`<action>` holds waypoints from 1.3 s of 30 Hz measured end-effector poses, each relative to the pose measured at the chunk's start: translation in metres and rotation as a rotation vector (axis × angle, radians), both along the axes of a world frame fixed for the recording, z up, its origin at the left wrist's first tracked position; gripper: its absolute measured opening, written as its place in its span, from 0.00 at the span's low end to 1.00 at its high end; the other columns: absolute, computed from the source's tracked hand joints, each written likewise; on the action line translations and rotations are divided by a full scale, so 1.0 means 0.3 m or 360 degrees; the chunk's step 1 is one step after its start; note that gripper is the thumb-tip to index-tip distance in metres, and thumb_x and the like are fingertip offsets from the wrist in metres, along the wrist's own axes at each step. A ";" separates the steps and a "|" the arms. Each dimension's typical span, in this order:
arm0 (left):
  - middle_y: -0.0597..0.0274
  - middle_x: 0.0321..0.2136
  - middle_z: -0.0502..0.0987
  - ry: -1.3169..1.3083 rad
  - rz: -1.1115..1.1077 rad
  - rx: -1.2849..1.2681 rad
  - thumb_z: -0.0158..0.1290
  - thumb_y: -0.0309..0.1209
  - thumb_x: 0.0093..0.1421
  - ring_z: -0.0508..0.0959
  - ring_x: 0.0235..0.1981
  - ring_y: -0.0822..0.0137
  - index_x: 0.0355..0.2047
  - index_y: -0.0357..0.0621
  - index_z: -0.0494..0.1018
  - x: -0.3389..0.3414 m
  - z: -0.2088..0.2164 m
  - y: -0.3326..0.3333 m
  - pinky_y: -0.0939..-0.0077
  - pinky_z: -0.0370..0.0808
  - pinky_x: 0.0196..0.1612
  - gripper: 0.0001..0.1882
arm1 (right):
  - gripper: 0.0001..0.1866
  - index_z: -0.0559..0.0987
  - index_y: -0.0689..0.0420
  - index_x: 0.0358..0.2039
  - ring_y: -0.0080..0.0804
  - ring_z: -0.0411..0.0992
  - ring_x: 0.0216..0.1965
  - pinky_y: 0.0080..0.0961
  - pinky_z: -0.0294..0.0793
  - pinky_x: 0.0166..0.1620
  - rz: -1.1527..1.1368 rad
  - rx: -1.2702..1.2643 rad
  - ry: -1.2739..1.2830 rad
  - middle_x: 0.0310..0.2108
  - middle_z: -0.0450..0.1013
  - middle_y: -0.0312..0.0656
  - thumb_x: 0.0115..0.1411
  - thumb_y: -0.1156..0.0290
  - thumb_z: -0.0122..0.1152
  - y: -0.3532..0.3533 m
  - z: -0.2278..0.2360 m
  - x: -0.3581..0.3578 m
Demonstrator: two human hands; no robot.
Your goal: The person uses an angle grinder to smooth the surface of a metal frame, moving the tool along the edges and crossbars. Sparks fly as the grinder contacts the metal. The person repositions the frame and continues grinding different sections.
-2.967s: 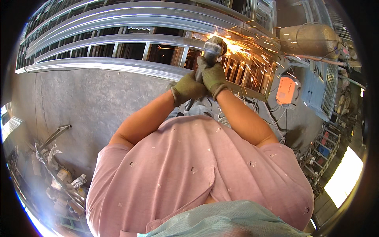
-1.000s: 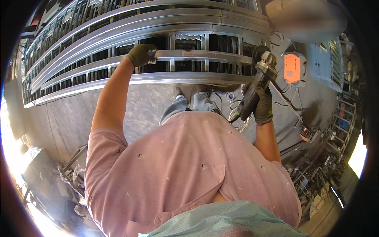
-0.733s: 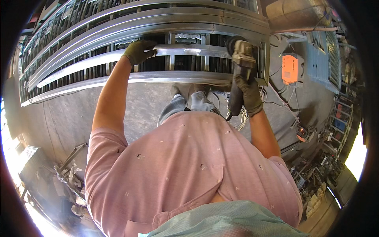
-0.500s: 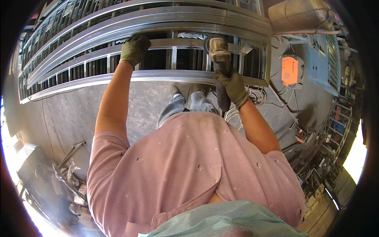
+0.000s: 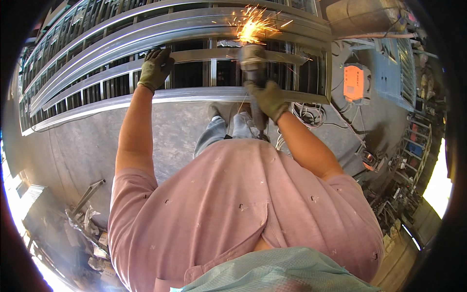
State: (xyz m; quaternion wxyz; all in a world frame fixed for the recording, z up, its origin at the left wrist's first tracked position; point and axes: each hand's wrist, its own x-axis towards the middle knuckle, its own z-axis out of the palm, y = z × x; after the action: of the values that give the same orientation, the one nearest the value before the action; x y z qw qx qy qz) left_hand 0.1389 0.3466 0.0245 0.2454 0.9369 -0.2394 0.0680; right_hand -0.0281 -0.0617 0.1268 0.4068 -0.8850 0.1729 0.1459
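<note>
My right hand [image 5: 270, 101], in an olive work glove, is closed round the body of an angle grinder [image 5: 253, 61]. The grinder's head is up against the rails of a metal frame [image 5: 194, 94], and bright orange sparks [image 5: 253, 28] spray from its far end. The disc itself is hidden by the head and the glare. Farther left my gloved left hand [image 5: 155, 69] rests on a flat metal rail [image 5: 187, 55] of the frame, its fingers curled over it. The silvery frames, with crossbars and long rails, lie stacked in front of me.
An orange box-shaped machine [image 5: 356, 83] stands on the floor to the right, with coiled cables [image 5: 309, 116] near it. Beyond are a large cylinder [image 5: 362, 18] and bluish metal panels [image 5: 396, 73]. Scrap and a metal rack [image 5: 413, 146] line the right side; more scrap [image 5: 90, 219] lies lower left.
Sparks have appeared at the grinder head. My right hand has moved the grinder left and slightly forward. The left hand has shifted a little left along the rail.
</note>
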 end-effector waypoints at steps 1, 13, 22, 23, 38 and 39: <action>0.51 0.55 0.84 -0.0016 -0.0007 0.0043 0.67 0.46 0.66 0.80 0.61 0.43 0.62 0.49 0.80 -0.008 0.004 -0.002 0.49 0.72 0.69 0.27 | 0.36 0.87 0.60 0.48 0.51 0.87 0.44 0.45 0.84 0.50 -0.0115 0.0072 -0.0023 0.41 0.87 0.54 0.60 0.35 0.74 -0.047 0.002 -0.022; 0.56 0.52 0.87 0.0579 -0.0130 0.0325 0.72 0.46 0.61 0.85 0.54 0.49 0.60 0.56 0.82 0.134 0.077 -0.035 0.57 0.81 0.60 0.28 | 0.32 0.86 0.62 0.48 0.50 0.86 0.43 0.41 0.84 0.49 0.0089 0.0363 -0.0205 0.40 0.87 0.54 0.62 0.43 0.76 0.035 -0.059 -0.010; 0.54 0.46 0.87 0.0497 -0.0202 0.0274 0.73 0.42 0.60 0.85 0.47 0.49 0.53 0.47 0.82 0.148 0.078 -0.035 0.56 0.81 0.53 0.24 | 0.29 0.87 0.61 0.45 0.47 0.87 0.39 0.43 0.84 0.45 -0.0072 0.0251 -0.0248 0.36 0.86 0.52 0.62 0.44 0.76 0.052 -0.059 0.015; 0.54 0.46 0.87 0.0473 -0.0206 0.0340 0.73 0.42 0.60 0.85 0.47 0.49 0.53 0.47 0.82 0.150 0.077 -0.034 0.56 0.81 0.53 0.24 | 0.29 0.87 0.61 0.45 0.48 0.87 0.39 0.43 0.84 0.44 -0.0057 0.0204 -0.0250 0.36 0.86 0.52 0.62 0.44 0.76 0.068 -0.061 0.026; 0.55 0.54 0.86 0.0457 0.0025 0.0234 0.78 0.46 0.52 0.82 0.59 0.47 0.59 0.56 0.83 0.079 0.075 -0.045 0.54 0.79 0.62 0.34 | 0.31 0.88 0.60 0.45 0.43 0.86 0.42 0.42 0.83 0.48 -0.0153 0.0225 -0.0050 0.38 0.87 0.52 0.61 0.41 0.76 0.092 -0.004 0.050; 0.55 0.56 0.85 0.0508 0.0050 0.0326 0.78 0.46 0.52 0.82 0.60 0.47 0.60 0.57 0.83 0.072 0.075 -0.047 0.54 0.79 0.63 0.34 | 0.30 0.88 0.61 0.46 0.41 0.85 0.40 0.41 0.82 0.48 -0.0227 0.0253 -0.0066 0.37 0.87 0.50 0.62 0.43 0.76 0.066 0.010 0.042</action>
State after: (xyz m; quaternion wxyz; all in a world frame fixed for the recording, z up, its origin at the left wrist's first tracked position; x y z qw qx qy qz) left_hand 0.1605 0.3325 0.0469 0.1825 0.9595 -0.1884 -0.1023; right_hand -0.0154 -0.0418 0.1298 0.4887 -0.8382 0.2148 0.1116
